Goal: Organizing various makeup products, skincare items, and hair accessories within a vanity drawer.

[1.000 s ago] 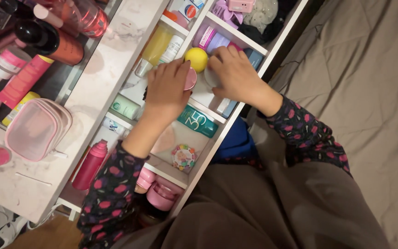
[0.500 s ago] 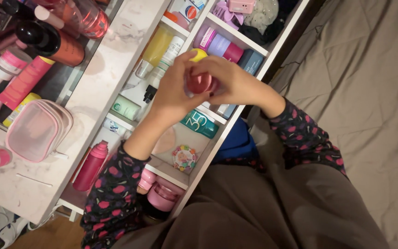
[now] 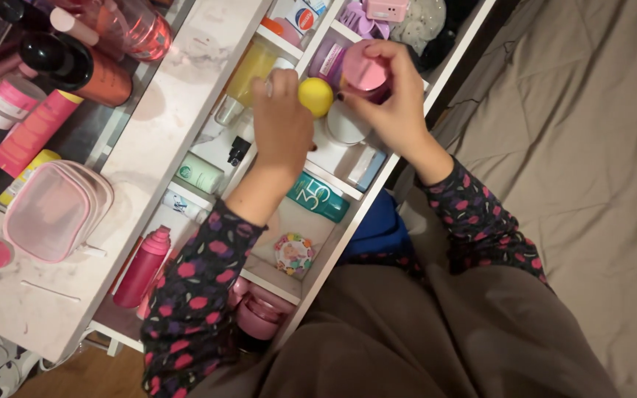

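An open white drawer with dividers holds many cosmetics. My right hand grips a small round pink jar and holds it above the drawer's upper compartments. My left hand lies flat over a white pump bottle, its fingers stretched out beside a yellow ball-shaped item. A white round jar sits just under the pink jar. A teal tube lies below my left wrist. Both sleeves are dark with pink and purple dots.
The marble-look top to the left carries a pink clear pouch and several bottles. A yellow bottle, a pink spray bottle and a flowered round item lie in the drawer. A grey bed cover lies to the right.
My right hand has carried the pink jar up and to the right, away from my left hand. My left hand let go of it and moved up beside the yellow ball.
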